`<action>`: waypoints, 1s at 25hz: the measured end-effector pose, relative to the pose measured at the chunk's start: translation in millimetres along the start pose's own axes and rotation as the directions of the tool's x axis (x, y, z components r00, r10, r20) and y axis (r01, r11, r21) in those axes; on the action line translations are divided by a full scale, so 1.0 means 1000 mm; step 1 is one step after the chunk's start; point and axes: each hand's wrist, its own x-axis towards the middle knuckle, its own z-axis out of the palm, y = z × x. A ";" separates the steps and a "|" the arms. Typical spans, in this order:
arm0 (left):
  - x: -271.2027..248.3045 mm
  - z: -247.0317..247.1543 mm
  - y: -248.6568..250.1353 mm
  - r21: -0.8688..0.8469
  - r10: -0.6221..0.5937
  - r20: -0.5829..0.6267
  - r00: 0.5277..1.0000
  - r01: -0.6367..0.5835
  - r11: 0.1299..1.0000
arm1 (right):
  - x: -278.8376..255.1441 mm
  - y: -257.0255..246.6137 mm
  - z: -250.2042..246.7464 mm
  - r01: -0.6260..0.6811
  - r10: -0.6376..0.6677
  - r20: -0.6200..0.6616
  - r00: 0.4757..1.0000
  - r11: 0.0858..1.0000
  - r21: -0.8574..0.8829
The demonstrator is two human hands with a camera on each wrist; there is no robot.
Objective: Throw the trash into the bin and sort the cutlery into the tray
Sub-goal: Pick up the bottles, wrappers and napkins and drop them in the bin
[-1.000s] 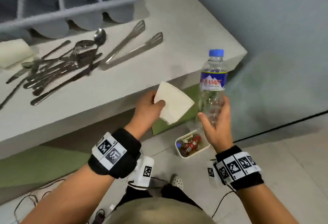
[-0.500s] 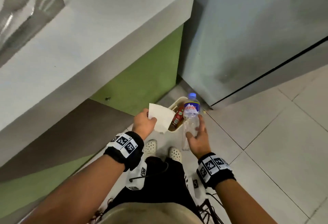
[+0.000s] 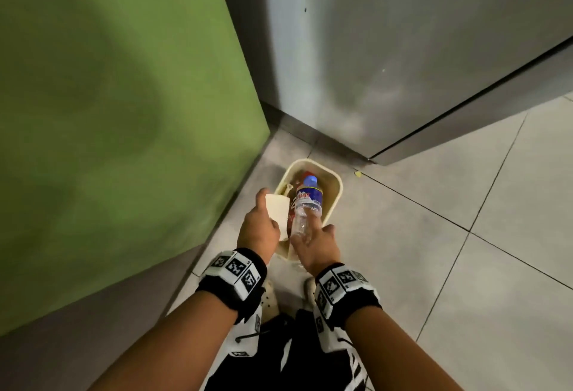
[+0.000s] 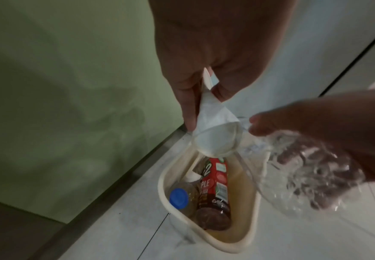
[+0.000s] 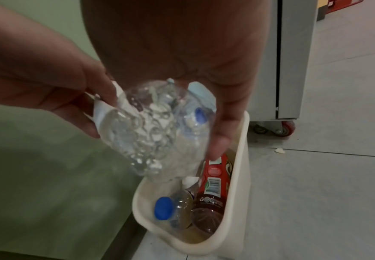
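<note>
A cream bin [image 3: 337, 195] stands on the floor in the corner. My left hand [image 3: 259, 227] pinches a white paper cone cup [image 3: 277, 214] over the bin's near left rim. In the left wrist view thumb and fingers squeeze the pointed end of the cup [image 4: 215, 135]. My right hand [image 3: 314, 243] grips the base of a clear water bottle [image 3: 305, 207] with a blue cap, tilted cap-first over the bin. In the right wrist view the water bottle [image 5: 155, 133] hangs just above the bin's rim [image 5: 241, 167]. No cutlery or tray is in view.
Inside the bin lie a red-labelled bottle [image 4: 215, 184] and a blue-capped bottle [image 4: 178, 196]. A green panel [image 3: 124, 127] rises on the left. A steel cabinet [image 3: 403, 65] on red casters [image 5: 286, 128] stands behind. Grey floor tiles [image 3: 465, 266] spread to the right.
My view has dropped from the counter with the cutlery to the floor. Both hands have come down with the cone cup and the bottle to just above the bin.
</note>
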 end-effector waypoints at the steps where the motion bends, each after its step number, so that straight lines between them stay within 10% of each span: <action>1: 0.018 0.014 -0.005 0.024 0.014 0.016 1.000 -0.014 1.000 | 0.020 0.002 0.008 0.006 -0.007 -0.023 1.000 1.000 -0.028; 8: 0.089 0.069 -0.033 0.057 0.108 -0.009 0.994 -0.108 0.993 | 0.106 0.011 0.048 -0.050 -0.035 -0.190 0.981 0.904 -0.424; 16: 0.119 0.098 -0.039 0.409 0.231 0.283 0.931 -0.335 0.849 | 0.142 0.023 0.082 -0.029 -0.004 -0.053 0.999 0.803 -0.595; 25: 0.060 0.022 0.000 0.216 0.113 0.326 0.939 -0.191 0.958 | 0.048 0.008 0.028 0.075 -0.132 -0.085 0.988 0.870 -0.487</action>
